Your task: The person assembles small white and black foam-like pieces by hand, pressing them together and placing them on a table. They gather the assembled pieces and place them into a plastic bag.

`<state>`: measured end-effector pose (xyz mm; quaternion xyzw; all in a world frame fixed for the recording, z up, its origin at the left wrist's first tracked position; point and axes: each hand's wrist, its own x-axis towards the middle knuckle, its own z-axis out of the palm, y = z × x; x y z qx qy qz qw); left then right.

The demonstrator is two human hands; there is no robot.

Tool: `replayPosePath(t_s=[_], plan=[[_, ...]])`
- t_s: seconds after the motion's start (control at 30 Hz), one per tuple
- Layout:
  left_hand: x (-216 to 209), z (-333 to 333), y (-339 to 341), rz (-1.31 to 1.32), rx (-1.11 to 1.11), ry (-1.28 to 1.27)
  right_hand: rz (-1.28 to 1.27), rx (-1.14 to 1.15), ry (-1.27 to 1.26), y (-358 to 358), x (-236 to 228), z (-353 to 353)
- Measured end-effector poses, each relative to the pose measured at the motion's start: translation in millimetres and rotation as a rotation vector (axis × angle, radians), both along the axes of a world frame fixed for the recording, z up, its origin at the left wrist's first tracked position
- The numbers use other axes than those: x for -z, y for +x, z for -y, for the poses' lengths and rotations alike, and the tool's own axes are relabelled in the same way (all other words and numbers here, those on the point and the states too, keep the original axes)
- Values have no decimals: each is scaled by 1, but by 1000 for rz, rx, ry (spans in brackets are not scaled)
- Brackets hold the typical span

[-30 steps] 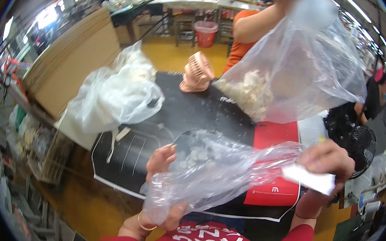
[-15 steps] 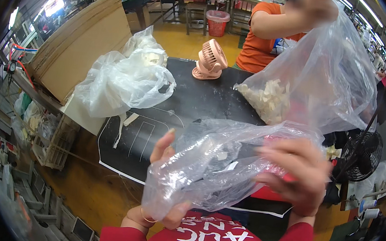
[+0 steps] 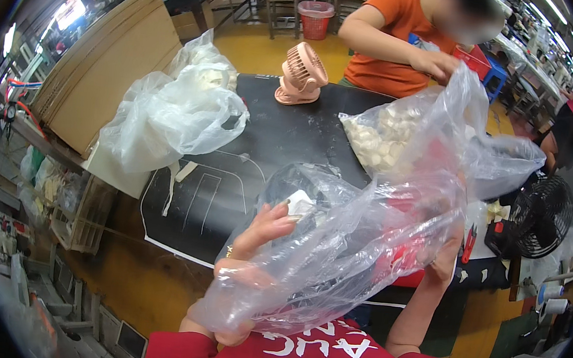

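Note:
A large clear plastic bag (image 3: 333, 266) stretches between my hands over the near side of the dark table. At its left end, my left hand (image 3: 251, 258) has the film between thumb and fingers, with the upper fingers sticking out past it. My right hand (image 3: 446, 253) grips the right part of the bag, its fingers partly hidden by the film. Something red (image 3: 396, 258) shows through the plastic near it. A white piece (image 3: 300, 204) lies by my left fingertips, under or behind the film.
Across the black table (image 3: 291, 134), a person in orange (image 3: 388, 51) holds a clear bag of pale pieces (image 3: 384, 136). A pink fan (image 3: 302, 73) stands at the far edge, a crumpled bag (image 3: 175, 113) left of it. Red-handled snips (image 3: 469, 243) and a black fan (image 3: 540, 217) are at right.
My right hand has gone from above the bag to its right side, and the film is drawn out further. The other person's bag has come down, its pale pieces now on the table.

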<state>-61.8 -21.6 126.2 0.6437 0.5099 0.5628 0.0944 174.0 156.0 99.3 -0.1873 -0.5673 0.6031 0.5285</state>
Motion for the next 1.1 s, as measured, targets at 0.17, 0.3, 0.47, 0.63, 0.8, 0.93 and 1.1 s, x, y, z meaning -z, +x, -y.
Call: replayPosePath(t_s=[0.17,0.3,0.47,0.63,0.8,0.93,1.1], plan=[[-20,-1,-6,133,-4,-13,30,-181,-54,5,-2,1],[-30,-7,-10,191,7,-22,77,-74,-262,12,1,10],[-39,-10,-9,225,35,-31,45,-163,128,11,14,11],[-37,-1,-4,224,120,-43,-70,-448,-22,10,25,15],[1,-14,7,513,837,0,424,-546,-327,-46,67,36],[22,-6,21,580,696,-510,649,-225,-343,-70,92,30],[33,-25,22,610,314,-598,438,96,137,-44,43,28]])
